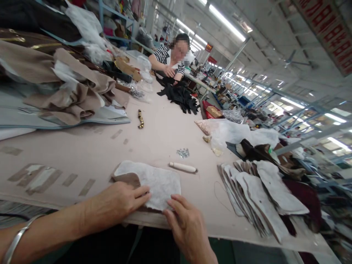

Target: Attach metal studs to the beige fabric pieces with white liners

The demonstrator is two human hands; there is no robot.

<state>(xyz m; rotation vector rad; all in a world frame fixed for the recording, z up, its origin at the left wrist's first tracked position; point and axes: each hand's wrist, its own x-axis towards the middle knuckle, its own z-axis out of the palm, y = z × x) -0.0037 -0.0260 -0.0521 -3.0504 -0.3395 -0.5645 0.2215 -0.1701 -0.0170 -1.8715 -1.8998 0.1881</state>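
Note:
A white-backed fabric piece (161, 179) with a brown face showing at its left corner lies at the table's front edge. My left hand (121, 201) rests on its left part, fingers stretched flat over the cloth, thumb out of sight. At the right front corner, my right hand (187, 223) pinches the piece between thumb and fingers. Just beyond the cloth lies a pale, rod-like tool (183, 168) with a dark tip. Behind that is a small heap of shiny metal bits (183, 153).
Stacked white-backed fabric pieces (255, 194) lie to the right. Brown cloth (74, 88) is heaped at left, and a gold-coloured strip of fittings (140, 119) lies mid-table. Across the table (159, 132), a person (170, 60) handles black strips (180, 95). Plastic bags (239, 132) sit at right.

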